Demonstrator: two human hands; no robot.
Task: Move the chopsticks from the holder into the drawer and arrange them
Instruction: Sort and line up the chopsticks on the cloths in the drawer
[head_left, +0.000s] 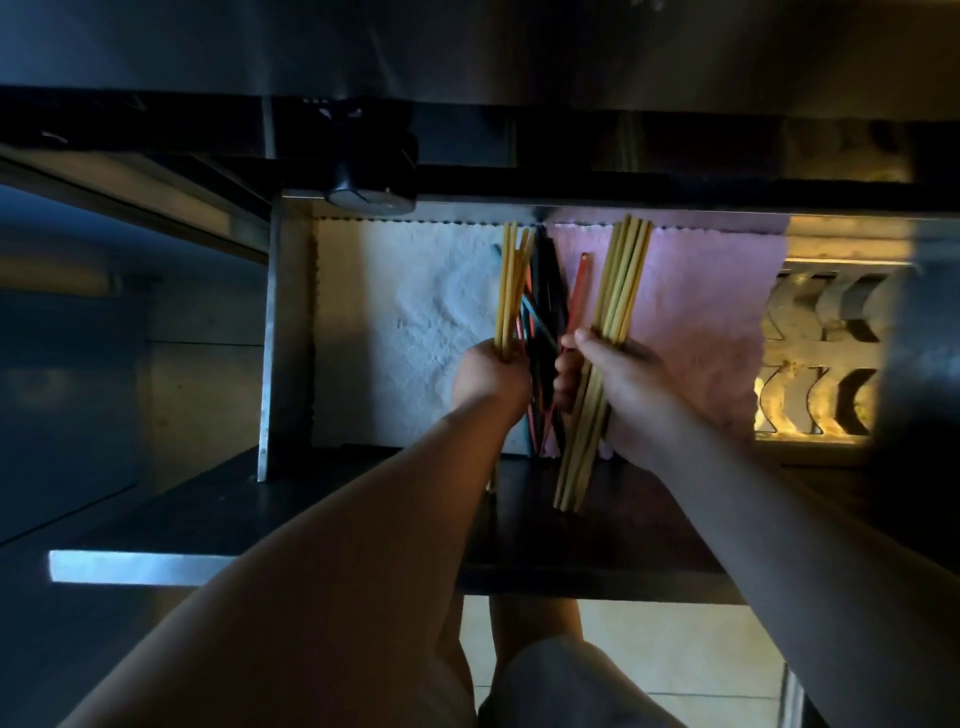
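An open steel drawer (291, 332) is lined with a white cloth (395, 322) on the left and a pink cloth (696, 322) on the right. My left hand (491, 376) grips a small bundle of yellow chopsticks (508, 291) near their lower ends. My right hand (618, 384) grips a larger bundle of yellow chopsticks (623, 280) around the middle. Both bundles point away from me over the drawer. Between my hands lie several black, red and teal chopsticks (543, 312), crossed in a loose pile along the seam of the two cloths. No holder is in view.
The drawer's dark front panel (597, 540) juts toward me under my forearms. A black knob (371, 176) sits on the counter edge above the drawer's back left. Stacked metal spoons (826, 364) show in a lit compartment at right. Tiled floor lies below.
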